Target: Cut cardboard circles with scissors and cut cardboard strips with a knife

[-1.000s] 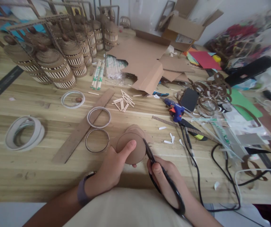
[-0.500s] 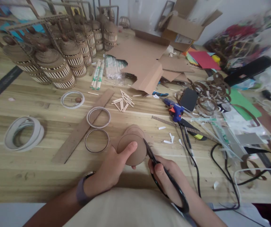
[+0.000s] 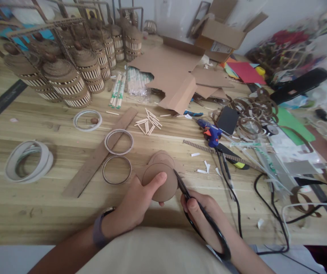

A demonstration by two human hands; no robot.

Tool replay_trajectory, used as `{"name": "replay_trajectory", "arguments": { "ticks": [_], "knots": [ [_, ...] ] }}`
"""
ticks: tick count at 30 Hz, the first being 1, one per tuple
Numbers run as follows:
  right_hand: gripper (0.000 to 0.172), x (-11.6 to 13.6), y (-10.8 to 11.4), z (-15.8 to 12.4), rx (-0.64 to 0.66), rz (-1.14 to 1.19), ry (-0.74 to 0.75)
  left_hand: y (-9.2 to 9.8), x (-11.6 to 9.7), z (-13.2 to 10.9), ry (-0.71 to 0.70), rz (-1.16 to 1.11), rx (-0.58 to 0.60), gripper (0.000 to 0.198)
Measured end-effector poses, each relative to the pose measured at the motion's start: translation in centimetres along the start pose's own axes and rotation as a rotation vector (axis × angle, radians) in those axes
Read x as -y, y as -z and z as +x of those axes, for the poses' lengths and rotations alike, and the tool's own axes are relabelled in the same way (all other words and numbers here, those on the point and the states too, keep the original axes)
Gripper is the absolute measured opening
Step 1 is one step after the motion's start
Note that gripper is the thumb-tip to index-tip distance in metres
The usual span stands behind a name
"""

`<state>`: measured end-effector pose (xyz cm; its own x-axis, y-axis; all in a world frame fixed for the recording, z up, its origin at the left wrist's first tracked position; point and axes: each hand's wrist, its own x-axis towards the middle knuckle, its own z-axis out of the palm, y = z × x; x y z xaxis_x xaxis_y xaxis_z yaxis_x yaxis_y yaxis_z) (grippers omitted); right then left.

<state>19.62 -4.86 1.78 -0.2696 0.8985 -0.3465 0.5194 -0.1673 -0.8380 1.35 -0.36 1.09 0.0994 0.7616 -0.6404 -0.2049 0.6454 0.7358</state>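
So, we've got a round cardboard disc (image 3: 163, 188) pinched in our left hand (image 3: 136, 207). The grip is closed on it, thumb pressed flat on top and the fingers tucked underneath, so the disc sits just above the table (image 3: 38, 205) at the near edge, right in front of us.

Our right hand (image 3: 206, 217) is just right of the disc, and its grip is wrapped tight through the black handles of the scissors (image 3: 180, 184). The blades point up and away from us and meet the disc's right rim. They look nearly closed, though we can't tell if they're actually biting into the card.

Everything else, going off the disc:
- a second disc (image 3: 161, 156) lies flat just behind it, partly covered by it
- two thin rings (image 3: 117, 169) sit to its left, one behind the other
- a long wooden strip (image 3: 100, 152) runs diagonally past those rings, and the far ring lies on it
- a tape roll (image 3: 28, 161) is well off to the left
- loose little sticks (image 3: 149, 121) are scattered behind it
- a blue glue gun (image 3: 212, 134) is behind and to the right, its cord trailing toward us
- striped woven baskets (image 3: 66, 82) stand far back on the left
- a cut-up cardboard sheet (image 3: 172, 74) is straight back
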Motion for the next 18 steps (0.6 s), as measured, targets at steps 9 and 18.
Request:
{"name": "replay_trajectory", "arguments": {
  "ticks": [9,18],
  "knots": [
    [0.062,-0.16,0.09,-0.23,-0.015,0.002,-0.012,-0.27,-0.47,-0.39,-0.003,0.015,0.016,0.044],
    [0.067,0.66,0.49,-0.36,-0.029,-0.020,-0.018,0.31,-0.21,-0.21,0.001,0.075,-0.012,0.050]
  ]
}}
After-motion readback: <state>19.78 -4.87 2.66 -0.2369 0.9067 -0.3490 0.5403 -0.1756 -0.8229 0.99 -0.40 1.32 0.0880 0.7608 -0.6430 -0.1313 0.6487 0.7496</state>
